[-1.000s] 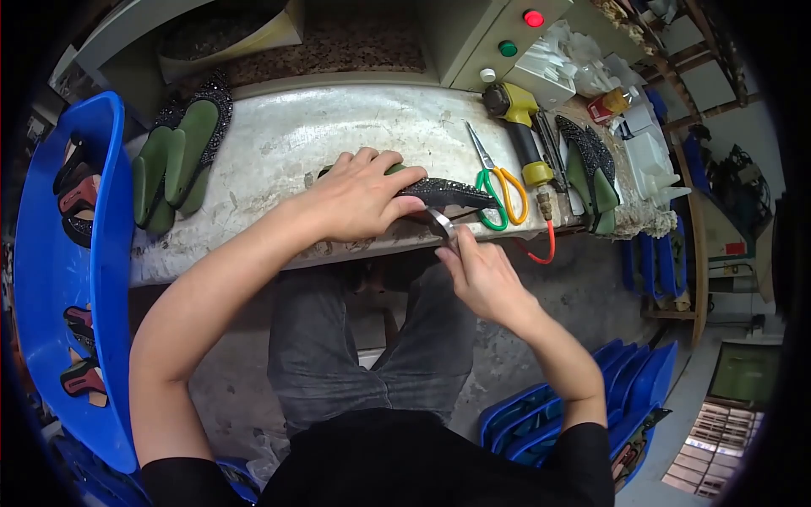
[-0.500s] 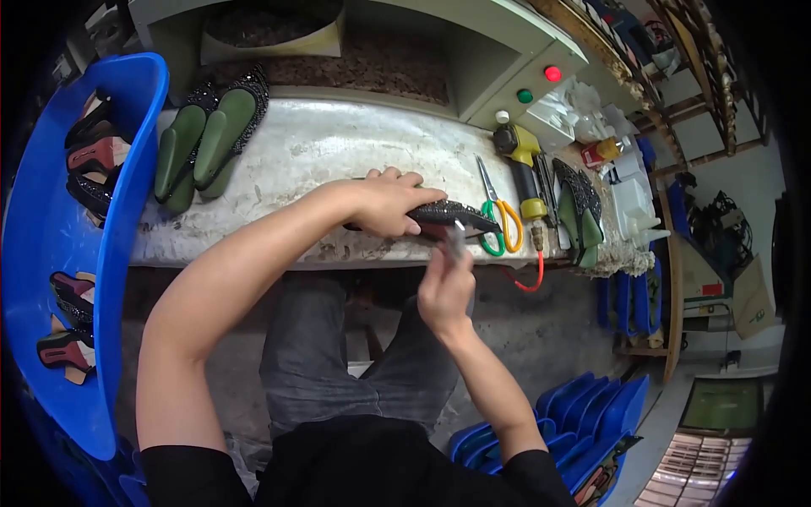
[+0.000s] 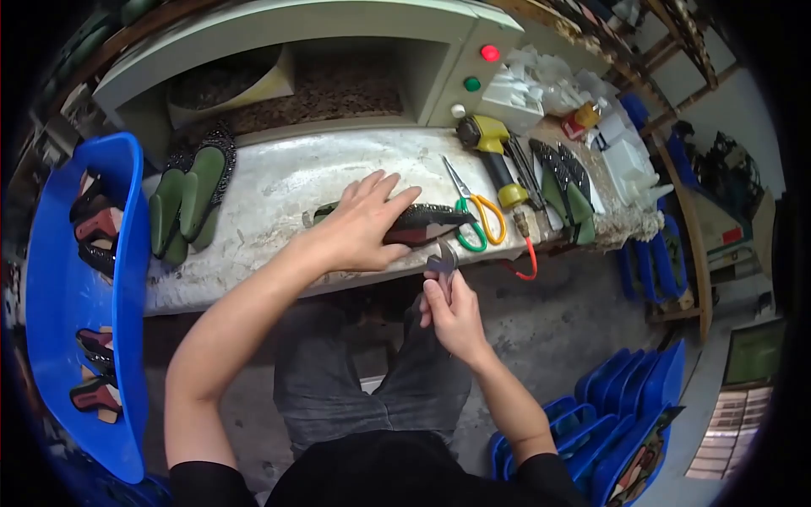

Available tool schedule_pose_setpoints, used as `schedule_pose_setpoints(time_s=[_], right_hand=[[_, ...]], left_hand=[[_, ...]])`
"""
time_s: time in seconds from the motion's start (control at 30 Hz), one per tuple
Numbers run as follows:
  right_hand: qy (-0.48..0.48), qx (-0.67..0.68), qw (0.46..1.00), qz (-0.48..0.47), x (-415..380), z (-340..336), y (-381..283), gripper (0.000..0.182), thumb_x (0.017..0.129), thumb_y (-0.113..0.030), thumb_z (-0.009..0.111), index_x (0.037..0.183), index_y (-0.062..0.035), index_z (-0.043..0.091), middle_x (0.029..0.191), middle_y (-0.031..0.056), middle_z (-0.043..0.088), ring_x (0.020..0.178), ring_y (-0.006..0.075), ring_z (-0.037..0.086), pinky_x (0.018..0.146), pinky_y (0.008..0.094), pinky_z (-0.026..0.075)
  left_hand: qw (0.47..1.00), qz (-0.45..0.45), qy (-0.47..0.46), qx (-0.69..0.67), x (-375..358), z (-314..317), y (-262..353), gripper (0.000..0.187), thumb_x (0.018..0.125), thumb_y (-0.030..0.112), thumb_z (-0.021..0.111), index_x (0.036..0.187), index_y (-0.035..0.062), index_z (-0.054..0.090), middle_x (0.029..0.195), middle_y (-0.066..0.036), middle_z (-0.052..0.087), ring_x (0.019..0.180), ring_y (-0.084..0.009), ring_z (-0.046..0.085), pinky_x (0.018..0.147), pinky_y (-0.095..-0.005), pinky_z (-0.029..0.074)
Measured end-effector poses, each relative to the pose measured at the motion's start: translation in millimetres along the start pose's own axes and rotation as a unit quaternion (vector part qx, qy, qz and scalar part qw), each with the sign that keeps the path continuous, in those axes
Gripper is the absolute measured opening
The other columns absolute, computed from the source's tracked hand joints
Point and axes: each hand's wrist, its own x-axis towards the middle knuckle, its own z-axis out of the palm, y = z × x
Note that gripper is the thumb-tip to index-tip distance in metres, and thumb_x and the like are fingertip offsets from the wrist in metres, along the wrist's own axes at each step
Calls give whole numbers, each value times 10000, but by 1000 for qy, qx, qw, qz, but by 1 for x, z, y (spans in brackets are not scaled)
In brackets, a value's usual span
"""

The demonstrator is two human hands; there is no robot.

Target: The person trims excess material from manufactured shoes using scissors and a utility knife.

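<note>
A dark, glittery pointed shoe [image 3: 429, 218] lies on its side on the workbench, its toe toward the scissors and a bit of green last showing at the heel end. Over its rear half is my left hand [image 3: 365, 221], fingers spread and open, hiding part of the shoe. My right hand [image 3: 453, 314] is closed around a metal tool with a curved, claw-like head [image 3: 442, 258], held at the bench's front edge just below the shoe's toe. Scissors [image 3: 480, 221] with green and orange handles lie beyond the toe.
A yellow-black air tool [image 3: 494, 156] with a red hose lies right of the scissors. Shoes on green lasts stand at the left [image 3: 201, 190] and right [image 3: 568, 190]. A blue bin [image 3: 131, 279] holding shoes flanks the bench [image 3: 279, 182]; a grey housing [image 3: 363, 21] backs it.
My left hand has loosened from the shoe and spread its fingers. My right hand has drawn the metal tool back from the toe toward me. The head view has shifted.
</note>
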Motion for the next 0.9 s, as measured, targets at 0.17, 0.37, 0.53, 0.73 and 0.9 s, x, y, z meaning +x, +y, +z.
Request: schedule_pose_setpoints(time_s=[0.17,0.37,0.53,0.73,0.9], right_hand=[[-43,30,999,-13,15,-20,1,133,1053,-126,601,1005,-5,572,787,164,701,573,341,626,560,437,497],[-91,-180,973,-113,37,-36,-6,149,1057,-113,596,1078,25,542,793,135,690,613,278,661,582,405,500],[-6,-291,941,-174,29,-22,9,130,1045,-102,599,1072,1,524,807,173,694,678,381,691,613,453,506],[5,-261,952,-159,35,-21,18,153,1038,-117,607,1102,-9,519,801,190,697,698,444,686,611,507,496],[-8,-236,952,-196,34,-32,18,181,1039,-144,609,1101,-6,510,793,195,738,685,465,705,581,540,505]], left_hand=[[996,-63,-50,-39,21,24,23,595,894,205,669,1416,-51,546,1263,-257,688,1096,-429,675,974,-484,542],[997,2,-8,-79,19,23,8,564,869,164,657,1376,-69,571,1166,-258,726,1001,-419,705,893,-439,568],[992,-21,-63,-108,17,18,14,589,874,175,657,1408,-55,564,1243,-260,700,1080,-428,678,961,-455,544],[975,-48,-160,-148,28,6,9,521,987,213,585,1447,-29,556,1347,-246,661,1211,-413,624,1076,-463,473],[944,-96,-225,-222,34,7,2,481,1069,255,518,1468,-12,550,1398,-225,641,1277,-395,588,1133,-462,424]])
